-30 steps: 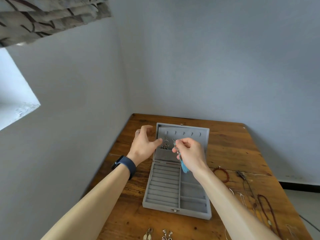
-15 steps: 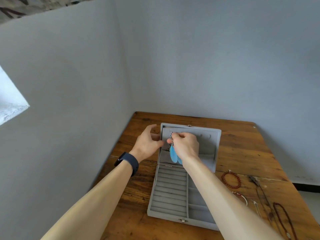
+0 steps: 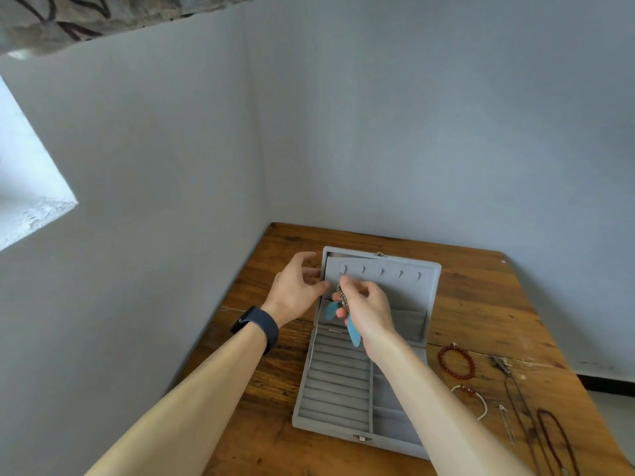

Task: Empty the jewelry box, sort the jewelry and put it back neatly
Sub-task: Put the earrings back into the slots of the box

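By the jewelry box lid [image 3: 395, 286] hook [image 3: 343, 269], my right hand [image 3: 369, 305] pinches the feather earrings [image 3: 352, 333] to hang them. My left hand [image 3: 295, 290] grips the lid's edge, steadying it.

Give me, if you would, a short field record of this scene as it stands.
box: grey jewelry box open on the wooden table, lid upright
left hand: holds the lid's left edge
right hand: pinches blue feather jewelry just under the leftmost hook
loose on table: red bead bracelet, white cord bracelet, dark necklace, right of the box
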Demonstrator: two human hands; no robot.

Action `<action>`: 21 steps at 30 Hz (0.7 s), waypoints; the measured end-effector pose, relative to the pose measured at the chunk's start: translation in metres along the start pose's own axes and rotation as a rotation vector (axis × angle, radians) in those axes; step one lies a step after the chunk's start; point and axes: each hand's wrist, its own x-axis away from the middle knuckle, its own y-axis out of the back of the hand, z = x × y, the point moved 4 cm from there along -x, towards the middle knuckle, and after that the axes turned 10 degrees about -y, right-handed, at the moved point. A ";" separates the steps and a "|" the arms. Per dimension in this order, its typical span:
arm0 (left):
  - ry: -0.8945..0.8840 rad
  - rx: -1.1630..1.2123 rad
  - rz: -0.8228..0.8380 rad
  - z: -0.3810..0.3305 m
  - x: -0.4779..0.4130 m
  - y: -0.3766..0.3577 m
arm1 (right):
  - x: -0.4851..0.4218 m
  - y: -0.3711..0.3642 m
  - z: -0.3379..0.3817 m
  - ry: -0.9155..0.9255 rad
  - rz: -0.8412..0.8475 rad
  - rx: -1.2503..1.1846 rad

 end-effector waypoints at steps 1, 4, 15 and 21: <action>0.003 0.001 0.004 -0.001 0.002 -0.001 | -0.001 0.003 -0.003 -0.026 0.037 0.000; -0.049 -0.106 -0.074 -0.005 0.015 -0.003 | -0.005 0.014 -0.010 -0.030 0.053 0.083; -0.475 -0.893 -0.111 -0.024 0.046 -0.029 | -0.009 0.047 0.005 0.231 -0.001 0.518; -0.447 -0.885 -0.054 -0.021 0.043 -0.031 | -0.003 0.050 0.020 0.499 -0.102 0.775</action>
